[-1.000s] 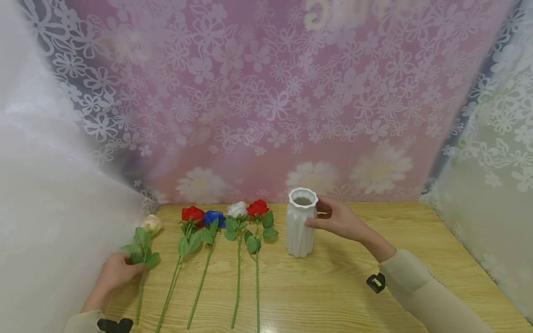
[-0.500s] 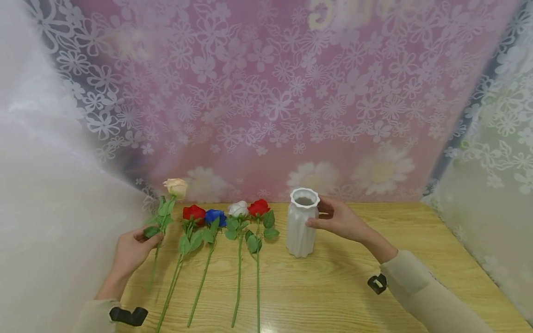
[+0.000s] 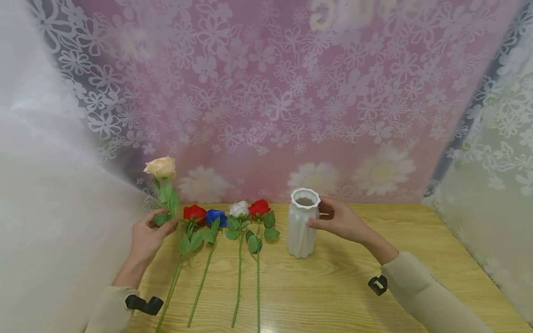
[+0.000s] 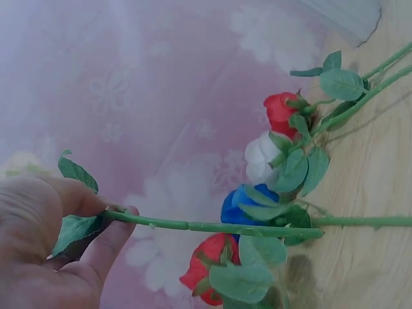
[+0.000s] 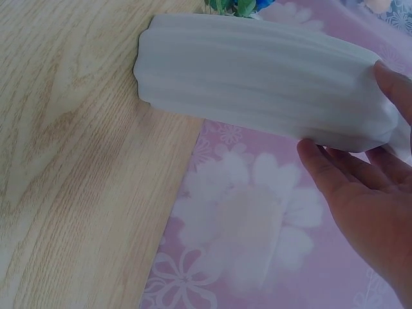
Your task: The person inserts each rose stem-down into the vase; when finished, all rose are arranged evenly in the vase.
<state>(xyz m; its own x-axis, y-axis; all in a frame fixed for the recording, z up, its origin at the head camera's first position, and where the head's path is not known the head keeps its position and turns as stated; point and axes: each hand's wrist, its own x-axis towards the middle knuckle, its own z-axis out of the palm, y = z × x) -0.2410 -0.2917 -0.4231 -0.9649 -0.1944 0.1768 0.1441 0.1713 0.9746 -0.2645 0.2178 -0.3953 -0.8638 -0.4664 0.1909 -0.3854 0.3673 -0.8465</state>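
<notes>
My left hand [image 3: 146,238] pinches a cream rose [image 3: 161,167] by its stem just below the leaves, bloom up, above the table's left side. In the left wrist view, the green stem [image 4: 187,225] runs from between thumb and finger, its cut end overlapping the other roses. A white ribbed vase [image 3: 300,233] with a scalloped rim stands upright on the table. My right hand [image 3: 343,223] holds it near the neck from the right, thumb in front and fingers behind. The right wrist view shows the vase body [image 5: 257,77] with fingertips along its upper part.
Several roses lie in a row left of the vase: a red rose [image 3: 194,213], a blue rose [image 3: 215,217], a white rose [image 3: 239,209] and another red rose [image 3: 259,207]. A flower-patterned pink curtain [image 3: 266,92] hangs behind the wooden table [image 3: 354,296].
My left hand has lifted the cream rose off the table, moving up and to the right, and the bloom now stands upright. The right hand and the vase have stayed in place.
</notes>
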